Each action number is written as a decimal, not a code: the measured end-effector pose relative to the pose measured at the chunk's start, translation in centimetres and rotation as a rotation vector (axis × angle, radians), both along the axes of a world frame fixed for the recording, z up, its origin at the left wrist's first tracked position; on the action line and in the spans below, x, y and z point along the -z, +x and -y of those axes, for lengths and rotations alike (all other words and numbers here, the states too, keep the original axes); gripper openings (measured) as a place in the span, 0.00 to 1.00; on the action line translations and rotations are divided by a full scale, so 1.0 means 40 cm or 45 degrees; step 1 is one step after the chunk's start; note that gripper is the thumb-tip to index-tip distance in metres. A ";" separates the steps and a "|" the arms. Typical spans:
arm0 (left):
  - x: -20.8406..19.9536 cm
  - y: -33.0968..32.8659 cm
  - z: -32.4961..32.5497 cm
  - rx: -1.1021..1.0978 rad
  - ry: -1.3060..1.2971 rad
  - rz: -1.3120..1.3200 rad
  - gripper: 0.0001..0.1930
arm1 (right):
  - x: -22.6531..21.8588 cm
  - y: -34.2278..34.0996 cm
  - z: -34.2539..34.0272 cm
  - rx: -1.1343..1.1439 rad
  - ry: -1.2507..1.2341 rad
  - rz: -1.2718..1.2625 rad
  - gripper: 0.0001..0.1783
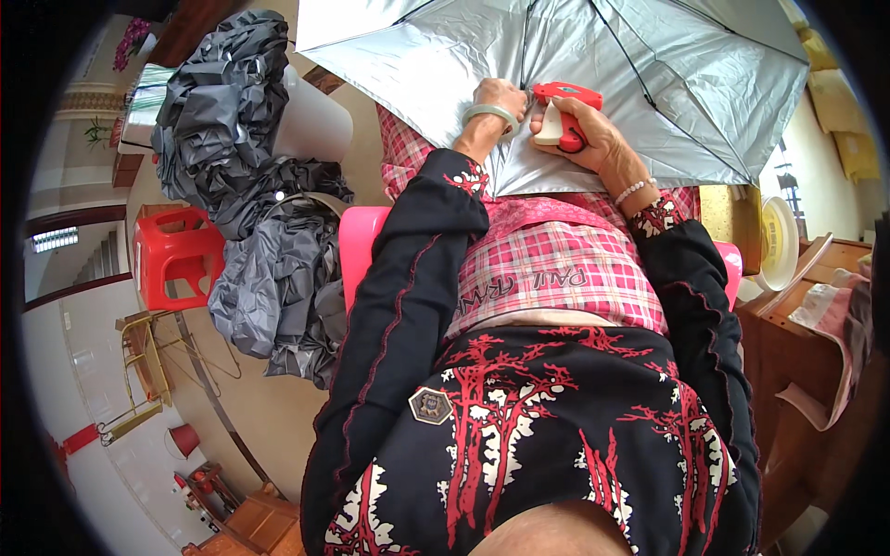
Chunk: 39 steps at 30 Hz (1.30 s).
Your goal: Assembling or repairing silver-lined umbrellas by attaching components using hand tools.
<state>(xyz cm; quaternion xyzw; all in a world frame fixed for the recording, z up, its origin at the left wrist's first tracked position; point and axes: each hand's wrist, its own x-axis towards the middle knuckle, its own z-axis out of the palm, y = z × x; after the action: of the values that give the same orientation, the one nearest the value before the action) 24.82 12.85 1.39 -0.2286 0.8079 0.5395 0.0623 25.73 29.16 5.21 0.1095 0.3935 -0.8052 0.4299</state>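
A silver-lined umbrella (436, 56) lies spread open, inner side up, across my lap, its dark ribs running outward. My left hand (499, 100), a pale bangle at its wrist, is closed on the umbrella beside a rib; its fingertips are partly hidden. Wrapped in my right hand (598, 139) is a red and white tagging gun (567, 92). The gun's nose points left, close to my left fingers. Under the umbrella's near edge, a pink and red checked apron (556, 269) covers my lap.
Heaps of crumpled dark grey fabric (269, 278) lie at my left, by a grey-white bin (315, 120) and a red plastic stool (176, 258). On the right stand a yellowish-white bucket (777, 243) and a wooden piece of furniture (788, 352). Pink seat edges (360, 250) flank me.
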 end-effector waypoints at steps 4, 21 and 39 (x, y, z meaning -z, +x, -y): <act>-0.021 0.015 -0.008 -0.019 0.085 -0.008 0.06 | 0.010 -0.001 -0.007 -0.034 -0.053 -0.024 0.15; -0.036 0.034 -0.010 0.075 -0.046 -0.135 0.07 | 0.003 -0.005 0.002 -0.129 -0.037 -0.161 0.15; -0.037 0.008 -0.013 0.096 -0.073 0.024 0.08 | 0.027 -0.025 0.023 -0.138 0.253 -0.392 0.09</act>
<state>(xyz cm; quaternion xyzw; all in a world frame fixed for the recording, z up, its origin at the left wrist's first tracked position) 25.15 13.39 2.86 -0.2046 0.8305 0.5113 0.0837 24.74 28.25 4.14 0.0054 0.5374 -0.7454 0.3943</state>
